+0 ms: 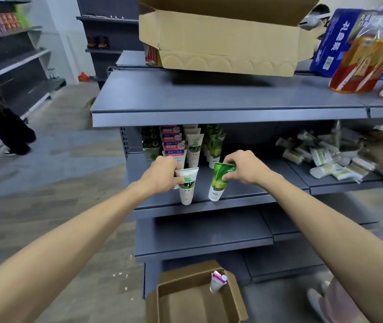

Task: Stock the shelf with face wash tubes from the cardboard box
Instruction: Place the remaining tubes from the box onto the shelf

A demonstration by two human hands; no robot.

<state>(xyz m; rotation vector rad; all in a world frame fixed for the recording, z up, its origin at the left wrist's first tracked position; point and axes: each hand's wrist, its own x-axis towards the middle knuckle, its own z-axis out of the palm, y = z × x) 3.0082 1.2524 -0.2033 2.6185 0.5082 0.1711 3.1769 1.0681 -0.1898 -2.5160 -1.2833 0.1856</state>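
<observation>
Below us sits the cardboard box, one pink-capped tube left inside. Our hands pinch two light, squashy tubes cap-down at the shelf edge: left hand on the white tube, right hand on the green tube. We judge the stiff crimped top the surest hold.

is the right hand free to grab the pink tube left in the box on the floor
Probably not yet: the right hand grips a green tube at the shelf. The pink tube itself lies uncovered in the open box.
</observation>
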